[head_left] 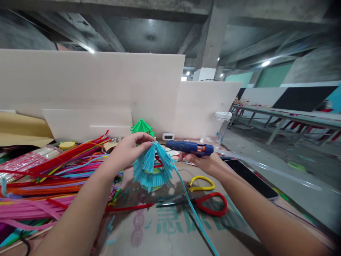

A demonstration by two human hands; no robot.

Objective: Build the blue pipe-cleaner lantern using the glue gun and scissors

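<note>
My left hand (137,144) is closed near the tip of a blue tiered tree (152,172) made of pipe cleaners, pinching it beside a pale stick that pokes out at the top. In my right hand (204,161) is a dark blue glue gun (189,147), its nozzle pointing left, close to the tree's upper right side. One long blue pipe cleaner (190,204) trails from the tree down towards me. Between my forearms lie scissors (210,202) with one yellow and one red handle. Behind the tree stands a green pipe-cleaner top (142,127), partly hidden by my left hand.
Many coloured pipe cleaners (34,199) are heaped at the left. A small white digital display (168,136) and a clear lidded bottle (217,128) stand at the back before white boards (90,85). A phone-like black slab (250,177) lies to the right.
</note>
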